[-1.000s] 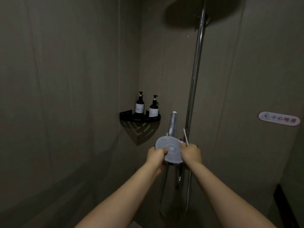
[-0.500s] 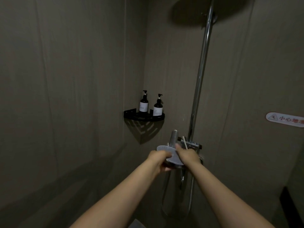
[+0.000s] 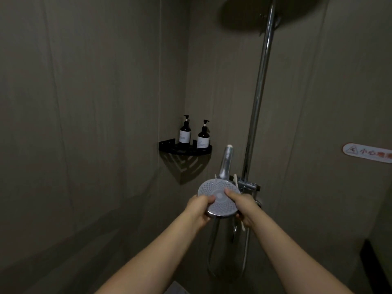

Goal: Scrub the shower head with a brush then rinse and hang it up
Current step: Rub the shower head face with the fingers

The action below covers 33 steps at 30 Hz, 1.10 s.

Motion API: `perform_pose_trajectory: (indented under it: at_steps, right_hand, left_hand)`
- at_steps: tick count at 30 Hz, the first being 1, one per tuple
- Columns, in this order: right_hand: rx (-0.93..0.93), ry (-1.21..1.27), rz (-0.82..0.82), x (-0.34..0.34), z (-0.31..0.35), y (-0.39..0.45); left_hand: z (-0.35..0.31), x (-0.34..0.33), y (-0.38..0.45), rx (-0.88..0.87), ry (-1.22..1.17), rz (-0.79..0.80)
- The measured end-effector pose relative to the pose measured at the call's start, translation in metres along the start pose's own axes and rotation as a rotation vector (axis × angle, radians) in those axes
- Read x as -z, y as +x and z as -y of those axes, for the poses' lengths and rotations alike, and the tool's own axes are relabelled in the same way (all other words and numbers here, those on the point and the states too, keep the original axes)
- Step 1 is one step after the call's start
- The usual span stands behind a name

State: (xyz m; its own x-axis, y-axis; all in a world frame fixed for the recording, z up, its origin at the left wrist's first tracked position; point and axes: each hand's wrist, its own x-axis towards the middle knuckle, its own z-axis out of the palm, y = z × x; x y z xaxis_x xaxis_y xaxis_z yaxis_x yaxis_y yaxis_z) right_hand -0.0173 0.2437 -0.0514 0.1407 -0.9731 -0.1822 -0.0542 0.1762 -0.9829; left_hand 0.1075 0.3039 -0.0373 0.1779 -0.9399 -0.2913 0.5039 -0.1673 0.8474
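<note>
Shower stall: riser rail (image 3: 259, 98), soap bottles (image 3: 194, 133).

Dim — soft shadows, wide-angle edge warping

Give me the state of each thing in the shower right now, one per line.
shower head: off its holder, face toward the camera, handle pointing up
left hand: grips the head's left rim
right hand: holds the right rim, thumb on the face, a thin pale brush handle showing by it
pump bottles: upright on the corner shelf
overhead shower: no water visible
</note>
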Motion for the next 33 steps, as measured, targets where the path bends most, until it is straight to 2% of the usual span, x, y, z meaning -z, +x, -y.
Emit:
perform_pose_trajectory:
  at_steps: [2,5,7,10,14,18,20,23,24,26,28,31,33]
  right_hand:
    - [0.039,0.029,-0.056,-0.004,0.003,0.000]
    - [0.056,0.029,-0.179,-0.013,0.000,0.000]
    - [0.019,0.074,-0.229,-0.021,-0.001,-0.001]
    - [-0.069,0.148,-0.222,-0.025,0.001,-0.004]
    - [-0.042,0.072,-0.218,-0.013,0.002,-0.002]
    - [0.036,0.084,-0.286,-0.012,0.003,0.002]
    - [0.026,0.080,-0.289,-0.014,0.001,0.001]
    - [0.015,-0.017,-0.193,-0.013,-0.001,-0.006]
    - [0.042,-0.132,-0.215,-0.010,-0.002,-0.008]
    - [0.185,-0.350,-0.388,0.003,-0.001,-0.008]
    - [0.351,-0.412,-0.492,0.016,0.003,-0.007]
    - [0.463,-0.532,-0.423,0.027,0.011,-0.001]
    - [0.479,-0.534,-0.316,0.028,0.014,0.006]
  left_hand:
    - [0.004,0.001,-0.003,0.022,-0.055,-0.001]
    - [0.015,-0.003,-0.001,-0.008,-0.140,-0.088]
    - [0.020,-0.013,0.000,-0.039,-0.168,-0.140]
    - [0.015,-0.024,0.002,-0.047,-0.152,-0.169]
    - [0.003,-0.020,0.001,-0.060,-0.090,-0.100]
    - [-0.003,-0.019,-0.002,-0.051,-0.091,-0.011]
    - [-0.002,-0.020,0.000,-0.120,-0.039,-0.067]
    - [-0.002,-0.020,0.005,-0.258,0.049,-0.191]
    - [-0.004,-0.019,0.006,-0.288,0.073,-0.202]
    - [-0.006,-0.018,0.012,-0.337,0.159,-0.206]
    - [-0.008,-0.017,0.017,-0.384,0.299,-0.200]
    - [-0.008,-0.018,0.024,-0.493,0.545,-0.176]
    - [-0.006,-0.023,0.029,-0.541,0.672,-0.103]
